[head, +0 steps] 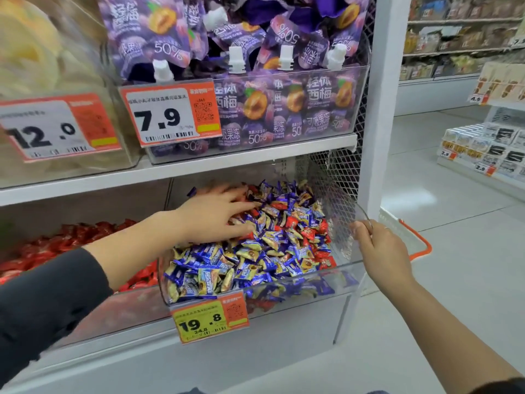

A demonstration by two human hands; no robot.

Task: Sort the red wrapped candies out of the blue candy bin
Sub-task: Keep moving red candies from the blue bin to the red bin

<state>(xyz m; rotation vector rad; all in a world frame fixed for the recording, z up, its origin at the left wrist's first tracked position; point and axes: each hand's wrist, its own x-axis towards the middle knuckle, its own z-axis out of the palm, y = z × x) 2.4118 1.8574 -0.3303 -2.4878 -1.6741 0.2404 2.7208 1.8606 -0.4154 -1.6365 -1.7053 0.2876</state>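
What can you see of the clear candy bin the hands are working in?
The candy bin is a clear plastic tub on the lower shelf, tilted forward, with an orange and yellow price tag on its front wall. It is heaped with blue wrapped candies, and red wrapped candies are scattered mostly along its right side. The left hand rests on the heap; the right hand grips the right rim.

clear glossy plastic bin (298,282) — shiny foil-like candy wrappers (250,251) — white metal mesh (335,194).
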